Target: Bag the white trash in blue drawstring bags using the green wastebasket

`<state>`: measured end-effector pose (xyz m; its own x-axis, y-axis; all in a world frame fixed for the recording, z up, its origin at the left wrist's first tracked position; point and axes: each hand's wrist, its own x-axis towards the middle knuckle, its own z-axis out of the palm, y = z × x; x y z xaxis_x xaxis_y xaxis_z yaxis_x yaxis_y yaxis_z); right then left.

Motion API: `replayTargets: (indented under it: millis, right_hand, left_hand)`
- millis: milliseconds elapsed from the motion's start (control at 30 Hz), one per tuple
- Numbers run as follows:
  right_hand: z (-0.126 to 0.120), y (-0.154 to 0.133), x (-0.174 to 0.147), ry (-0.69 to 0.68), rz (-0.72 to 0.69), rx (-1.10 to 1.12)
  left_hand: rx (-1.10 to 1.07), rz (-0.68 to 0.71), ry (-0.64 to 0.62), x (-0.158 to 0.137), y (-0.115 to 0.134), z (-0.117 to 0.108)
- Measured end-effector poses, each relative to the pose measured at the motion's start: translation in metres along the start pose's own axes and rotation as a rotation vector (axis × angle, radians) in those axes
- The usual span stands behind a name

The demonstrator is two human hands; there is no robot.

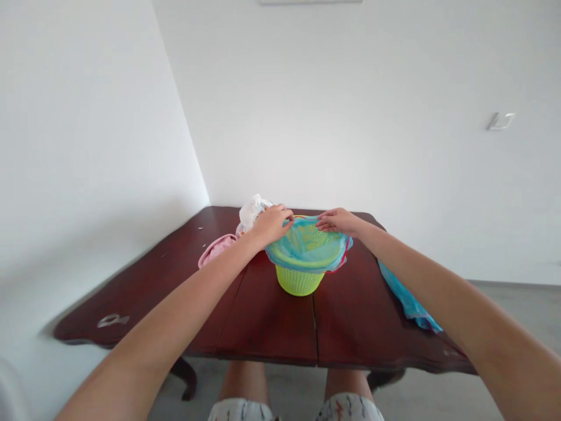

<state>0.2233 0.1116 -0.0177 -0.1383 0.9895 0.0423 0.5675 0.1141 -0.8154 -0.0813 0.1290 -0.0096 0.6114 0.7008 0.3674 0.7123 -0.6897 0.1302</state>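
A yellow-green plastic basket [300,284] with a perforated wall stands upright near the middle of the table. Thin blue plastic bag [304,255] film lines its inside and is folded outward over the rim, with a red drawstring showing at the right. At the far left of the rim, my left hand [275,223] has its fingers bent onto the bag's edge. My right hand [338,221] pinches that edge at the far right, thumb and fingers close together. The tips of the left fingers are partly hidden.
The dark red wooden table [267,330] meets white walls at the back and left. Behind my left forearm lie a pink item [218,248] and a crumpled white plastic bag [253,211]. More blue plastic film [405,295] lies along the right edge, partly behind my right forearm.
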Motion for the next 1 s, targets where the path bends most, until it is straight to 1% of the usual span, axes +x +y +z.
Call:
replayTargets:
  millis: [100,200,333,433,533,633,700,800,900,967,1000]
  right_hand:
    - [0.012,0.004,0.011,0.129,-0.07,-0.099]
    - [0.019,0.009,0.017,0.204,-0.149,-0.237]
    - [0.028,0.018,0.016,0.184,-0.239,-0.369]
    - [0.034,0.023,0.013,0.153,-0.29,-0.424]
    - [0.036,0.025,0.012,0.149,-0.313,-0.452]
    - [0.034,0.026,0.012,0.186,-0.288,-0.465]
    - [0.031,0.027,0.013,0.239,-0.229,-0.47]
    - [0.027,0.029,0.015,0.301,-0.113,-0.454]
    - [0.02,0.028,0.011,0.342,-0.047,-0.402]
    - [0.015,0.027,-0.004,0.387,-0.05,-0.36]
    - [0.014,0.028,-0.017,0.412,-0.065,-0.338]
  left_hand:
    - [-0.049,0.042,-0.025,0.021,-0.002,0.007]
    - [-0.11,0.019,-0.064,0.039,-0.009,0.015]
    - [-0.167,-0.062,-0.059,0.051,-0.023,0.027]
    - [-0.21,-0.117,-0.081,0.052,-0.034,0.034]
    - [-0.261,-0.166,-0.099,0.05,-0.043,0.038]
    - [-0.314,-0.219,-0.122,0.044,-0.05,0.041]
    - [-0.331,-0.275,-0.119,0.039,-0.054,0.044]
    - [-0.342,-0.351,-0.082,0.032,-0.055,0.051]
    - [-0.377,-0.334,-0.064,0.024,-0.054,0.052]
    - [-0.411,-0.281,-0.065,0.015,-0.053,0.048]
    - [-0.427,-0.254,-0.066,0.008,-0.053,0.044]
